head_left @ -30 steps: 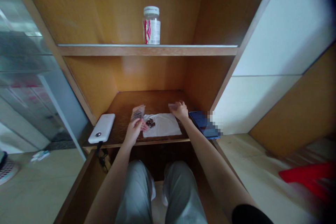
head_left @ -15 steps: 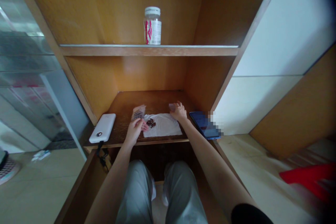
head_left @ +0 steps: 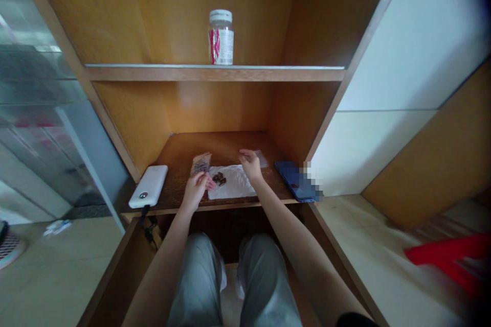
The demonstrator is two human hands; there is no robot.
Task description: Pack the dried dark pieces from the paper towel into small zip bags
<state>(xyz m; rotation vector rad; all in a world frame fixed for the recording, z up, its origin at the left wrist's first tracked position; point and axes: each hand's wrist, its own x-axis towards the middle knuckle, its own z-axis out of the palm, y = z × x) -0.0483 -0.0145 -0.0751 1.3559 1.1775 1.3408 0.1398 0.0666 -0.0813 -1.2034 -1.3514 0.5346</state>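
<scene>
Nearest the camera, knees in pale grey trousers (head_left: 199, 281) are seen below the front edge of a dark wooden shelf board (head_left: 226, 145). The left hand (head_left: 195, 191) is curled, its fingers pinched at the lower end of a printed sachet (head_left: 201, 163), which is held tilted up just beside a white paper sheet (head_left: 233, 189); the grip appears firm, though it is partly hidden by the fingers. The right hand (head_left: 250, 166) is open, with fingers spread and nothing gripped, and is held near a small clear plastic bag (head_left: 261, 158) past the far edge of the sheet. The sachet is judged light and soft — apt to crease, and best taken by its sealed edge — while the bag is likely thin and slippery. Dark lumps (head_left: 219, 179) lie on the paper between the hands. A white power bank (head_left: 149, 186) lies to the left, a dark phone (head_left: 295, 181) to the right, and a labelled jar (head_left: 221, 38) stands on the upper shelf (head_left: 192, 74).
</scene>
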